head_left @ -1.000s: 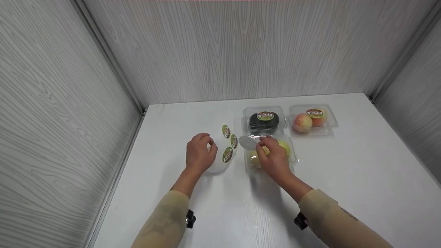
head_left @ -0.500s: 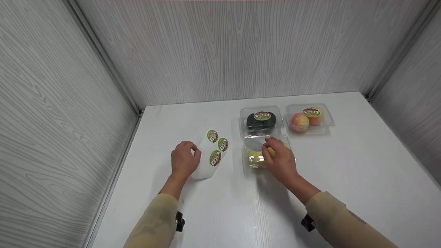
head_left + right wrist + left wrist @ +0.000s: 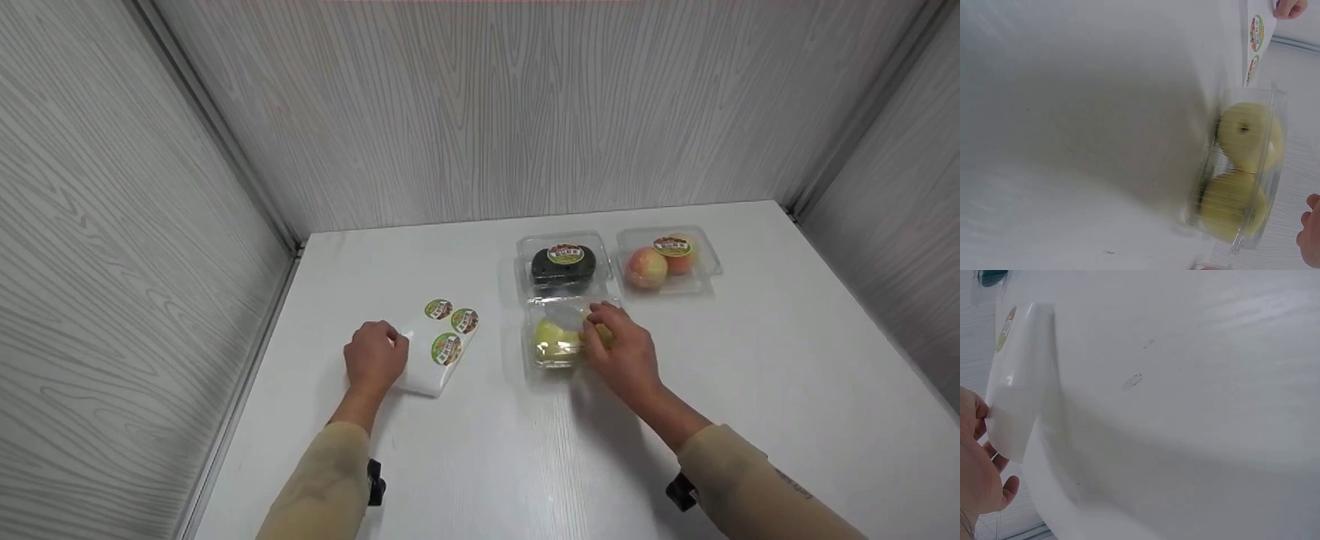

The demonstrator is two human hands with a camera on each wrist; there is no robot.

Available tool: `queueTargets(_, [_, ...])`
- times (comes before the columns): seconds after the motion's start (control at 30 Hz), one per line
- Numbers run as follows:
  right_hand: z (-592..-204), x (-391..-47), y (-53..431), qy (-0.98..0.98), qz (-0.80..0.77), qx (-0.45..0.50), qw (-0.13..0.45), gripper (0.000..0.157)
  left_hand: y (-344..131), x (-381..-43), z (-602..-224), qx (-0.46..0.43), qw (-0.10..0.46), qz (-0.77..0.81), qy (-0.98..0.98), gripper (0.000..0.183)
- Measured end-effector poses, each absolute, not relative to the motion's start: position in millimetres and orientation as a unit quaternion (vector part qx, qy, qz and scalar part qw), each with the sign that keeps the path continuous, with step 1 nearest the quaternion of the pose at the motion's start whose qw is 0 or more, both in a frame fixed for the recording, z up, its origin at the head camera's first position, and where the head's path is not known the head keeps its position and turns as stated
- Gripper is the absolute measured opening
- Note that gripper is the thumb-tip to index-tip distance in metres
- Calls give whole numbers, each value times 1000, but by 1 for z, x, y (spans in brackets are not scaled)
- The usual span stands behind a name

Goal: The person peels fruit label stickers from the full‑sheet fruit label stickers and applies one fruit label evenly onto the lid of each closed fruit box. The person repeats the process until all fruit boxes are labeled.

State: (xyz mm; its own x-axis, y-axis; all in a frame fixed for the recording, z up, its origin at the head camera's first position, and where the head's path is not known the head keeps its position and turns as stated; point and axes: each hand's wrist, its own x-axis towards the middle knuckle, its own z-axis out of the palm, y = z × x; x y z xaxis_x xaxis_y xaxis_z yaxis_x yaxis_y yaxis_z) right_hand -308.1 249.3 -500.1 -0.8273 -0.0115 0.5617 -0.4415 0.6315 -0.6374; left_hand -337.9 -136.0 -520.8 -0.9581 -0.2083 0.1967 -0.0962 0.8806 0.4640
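Between thumb and fingers my left hand [image 3: 377, 352] grips the edge of a white sheet of stickers [image 3: 418, 381], which bears several round fruit labels and bends in the left wrist view. My right hand [image 3: 624, 351] pinches a round sticker [image 3: 564, 316], its plain greyish side showing, close over the lid of a clear plastic box [image 3: 551, 365]. Inside that box lie two yellow-green fruits [image 3: 1244, 132], seen side by side in the right wrist view. The sticker itself is out of sight in that view.
Just behind stands a clear box [image 3: 531, 246] with a dark green item and a round label on its lid. To its right, another labelled clear box [image 3: 705, 279] contains two red-yellow fruits. Wood-grained panels [image 3: 480, 112] enclose the white table [image 3: 480, 465] at the back and sides.
My left hand has drawn the sticker sheet left and toward me, and its labels now face up more fully. The right hand has carried the round sticker over the yellow-green fruit box.
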Motion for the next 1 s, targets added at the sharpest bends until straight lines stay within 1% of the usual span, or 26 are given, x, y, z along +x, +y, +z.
queueTargets(0.2, [-500,-309,252,-855,413,129,287,6,-144,-339,-525,89,116,-229,-962,23])
queueTargets(0.27, [-499,-309,253,-853,418,124,286,7,-144,-339,-525,91,116,-227,-963,23])
queueTargets(0.4, [-496,-309,255,-854,438,98,264,9,-142,-339,-527,96,129,-221,-962,23])
queueTargets(0.5, [-492,-308,259,-859,451,70,233,12,-133,-341,-523,93,146,-218,-961,23])
queueTargets(0.57, [-489,-307,260,-859,461,54,216,14,-123,-340,-517,79,167,-221,-958,23])
queueTargets(0.63, [-485,-306,262,-856,474,39,202,14,-111,-340,-509,45,203,-226,-952,22])
queueTargets(0.73, [-481,-306,263,-847,497,19,186,14,-93,-339,-497,-32,270,-214,-938,19])
queueTargets(0.83, [-477,-306,265,-841,518,1,158,18,-76,-340,-486,-112,330,-176,-921,19])
queueTargets(0.9, [-474,-307,266,-836,532,-3,134,21,-66,-340,-478,-161,360,-144,-908,19])
queueTargets(1.0, [-469,-309,267,-821,562,7,99,24,-52,-338,-467,-229,391,-90,-887,17])
